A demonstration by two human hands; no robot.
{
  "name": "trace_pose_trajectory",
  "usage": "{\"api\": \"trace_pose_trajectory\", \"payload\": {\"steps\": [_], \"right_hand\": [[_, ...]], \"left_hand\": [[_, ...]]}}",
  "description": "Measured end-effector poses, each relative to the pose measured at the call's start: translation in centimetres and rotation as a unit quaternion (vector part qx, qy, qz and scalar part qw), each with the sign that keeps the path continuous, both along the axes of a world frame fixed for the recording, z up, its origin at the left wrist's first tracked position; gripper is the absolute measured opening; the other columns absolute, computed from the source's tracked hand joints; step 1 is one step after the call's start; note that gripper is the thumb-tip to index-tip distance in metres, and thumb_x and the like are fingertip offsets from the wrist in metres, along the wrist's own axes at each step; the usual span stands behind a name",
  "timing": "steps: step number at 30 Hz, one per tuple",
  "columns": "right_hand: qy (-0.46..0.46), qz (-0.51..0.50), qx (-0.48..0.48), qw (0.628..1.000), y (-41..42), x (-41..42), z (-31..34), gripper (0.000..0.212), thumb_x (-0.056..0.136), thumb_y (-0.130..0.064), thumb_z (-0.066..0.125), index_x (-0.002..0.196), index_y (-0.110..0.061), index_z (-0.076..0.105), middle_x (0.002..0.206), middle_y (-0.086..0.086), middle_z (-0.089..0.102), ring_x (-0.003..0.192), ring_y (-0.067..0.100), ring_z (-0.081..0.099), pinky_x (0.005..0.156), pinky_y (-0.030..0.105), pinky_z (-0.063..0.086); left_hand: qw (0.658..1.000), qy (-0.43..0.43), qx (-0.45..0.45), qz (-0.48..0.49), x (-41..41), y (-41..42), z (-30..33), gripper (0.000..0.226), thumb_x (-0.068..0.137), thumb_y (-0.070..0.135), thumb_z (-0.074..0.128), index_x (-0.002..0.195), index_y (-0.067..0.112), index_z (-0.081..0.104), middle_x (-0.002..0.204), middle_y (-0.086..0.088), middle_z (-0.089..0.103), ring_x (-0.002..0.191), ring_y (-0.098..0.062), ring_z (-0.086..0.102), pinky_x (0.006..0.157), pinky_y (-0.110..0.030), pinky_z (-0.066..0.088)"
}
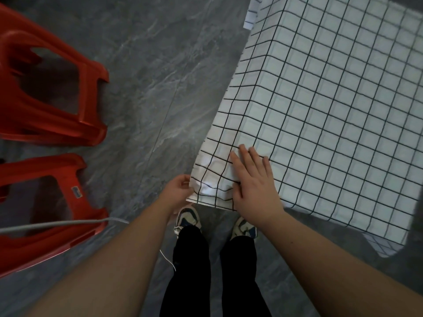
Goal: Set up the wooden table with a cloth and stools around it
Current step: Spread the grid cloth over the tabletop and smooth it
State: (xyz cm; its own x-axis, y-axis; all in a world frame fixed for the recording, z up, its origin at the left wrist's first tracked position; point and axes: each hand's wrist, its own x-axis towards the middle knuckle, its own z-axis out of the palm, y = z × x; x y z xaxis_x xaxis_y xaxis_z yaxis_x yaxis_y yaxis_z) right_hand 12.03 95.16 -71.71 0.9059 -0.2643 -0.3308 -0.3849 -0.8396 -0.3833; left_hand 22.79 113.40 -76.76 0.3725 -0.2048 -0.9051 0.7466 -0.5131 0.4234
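Note:
A white cloth with a black grid [332, 106] covers the table at the right, so the wood is hidden. The cloth hangs down over the table's left side and near corner. My left hand [178, 191] pinches the hanging corner of the cloth at its lower edge. My right hand [254, 181] lies flat, fingers apart, pressing the cloth at the table's near corner. Two red plastic stools lie on their sides on the floor at the left, one farther [52, 88] and one nearer [45, 202].
The floor [148, 76] is grey marbled tile, bare between the stools and the table. A grey cable [68, 224] runs across the nearer stool. My legs and shoes [188, 218] stand right at the table's corner.

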Motion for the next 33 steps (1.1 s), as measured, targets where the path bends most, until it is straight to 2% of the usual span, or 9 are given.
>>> {"api": "trace_pose_trajectory", "payload": {"steps": [3,6,10,16,20,24,26,29,33], "right_hand": [[-0.006,0.000,-0.004,1.000,0.0,0.0,-0.1,0.073,0.092,-0.022,0.047,0.158,-0.021,0.017,0.167,0.002,0.007,0.154,0.020,-0.005,0.124,0.049,-0.001],[-0.007,0.002,-0.003,1.000,-0.1,0.0,-0.1,0.073,0.092,-0.022,0.048,0.158,-0.021,0.017,0.167,0.002,0.008,0.154,0.021,-0.003,0.124,0.048,-0.002],[-0.007,0.005,-0.002,1.000,-0.1,-0.1,0.0,0.072,0.092,-0.023,0.047,0.158,-0.020,0.019,0.167,0.003,0.009,0.154,0.021,-0.003,0.124,0.049,-0.001],[-0.008,0.008,0.001,1.000,-0.2,-0.1,0.0,0.072,0.094,-0.022,0.048,0.158,-0.021,0.018,0.167,0.002,0.007,0.154,0.020,-0.004,0.124,0.049,-0.001],[-0.005,0.009,-0.004,1.000,-0.2,-0.1,0.0,0.071,0.094,-0.022,0.049,0.158,-0.021,0.018,0.167,0.003,0.007,0.154,0.020,-0.005,0.124,0.048,-0.002],[-0.006,0.010,-0.013,1.000,0.0,-0.1,0.0,0.071,0.094,-0.022,0.049,0.158,-0.020,0.019,0.167,0.004,0.008,0.154,0.022,-0.003,0.124,0.049,-0.001],[-0.008,0.009,-0.013,1.000,0.0,-0.1,-0.1,0.071,0.094,-0.021,0.049,0.158,-0.020,0.018,0.167,0.004,0.007,0.154,0.022,-0.004,0.124,0.050,0.000],[-0.020,0.000,0.015,1.000,0.0,-0.2,0.1,0.075,0.093,-0.017,0.051,0.159,-0.020,0.015,0.167,0.003,0.005,0.154,0.020,-0.005,0.124,0.049,0.000],[-0.065,-0.035,0.035,0.997,-0.3,-0.7,1.2,0.072,0.088,-0.015,0.037,0.158,-0.013,0.020,0.167,0.005,0.009,0.154,0.019,-0.002,0.125,0.043,-0.003]], "left_hand": [[0.994,-0.098,0.043,-0.024,0.2,0.3,-0.5,0.013,0.091,0.011,0.067,0.084,0.018,0.060,0.087,-0.003,0.061,0.083,-0.018,0.057,0.074,-0.033,0.050],[0.999,-0.005,0.027,0.027,0.0,0.4,0.1,0.012,0.093,0.024,0.066,0.095,0.012,0.062,0.102,-0.004,0.056,0.092,-0.019,0.056,0.082,-0.045,0.058],[0.990,0.137,-0.014,0.008,-0.6,1.5,1.0,0.017,0.095,0.002,0.059,0.107,0.014,0.062,0.110,-0.008,0.064,0.098,-0.027,0.064,0.097,-0.054,0.051],[0.991,0.112,-0.037,0.065,-0.8,2.0,1.1,0.027,0.094,-0.012,0.050,0.109,0.007,0.062,0.100,-0.013,0.066,0.094,-0.027,0.065,0.090,-0.039,0.054],[0.992,0.117,-0.043,0.021,-0.4,2.6,1.1,0.039,0.089,-0.022,0.046,0.099,0.012,0.062,0.092,-0.008,0.063,0.093,-0.026,0.061,0.099,-0.044,0.051],[0.993,-0.021,0.054,-0.100,-0.6,3.1,-0.3,0.034,0.080,-0.023,0.058,0.079,0.011,0.060,0.062,0.003,0.066,0.069,-0.015,0.063,0.064,-0.022,0.050],[0.982,-0.100,0.140,-0.079,-0.6,3.5,-1.7,0.027,0.079,-0.014,0.065,0.090,0.011,0.061,0.080,-0.005,0.065,0.084,-0.023,0.061,0.073,-0.026,0.045],[0.950,-0.214,0.213,-0.080,-0.6,3.1,-1.8,0.062,0.077,-0.005,0.064,0.131,0.021,0.049,0.127,-0.012,0.054,0.114,-0.030,0.054,0.095,-0.035,0.045],[0.923,-0.336,0.065,-0.176,-1.9,-0.9,2.5,0.093,0.070,-0.012,0.051,0.150,0.030,0.030,0.159,0.002,0.021,0.145,-0.016,0.019,0.117,-0.031,0.021]]}}
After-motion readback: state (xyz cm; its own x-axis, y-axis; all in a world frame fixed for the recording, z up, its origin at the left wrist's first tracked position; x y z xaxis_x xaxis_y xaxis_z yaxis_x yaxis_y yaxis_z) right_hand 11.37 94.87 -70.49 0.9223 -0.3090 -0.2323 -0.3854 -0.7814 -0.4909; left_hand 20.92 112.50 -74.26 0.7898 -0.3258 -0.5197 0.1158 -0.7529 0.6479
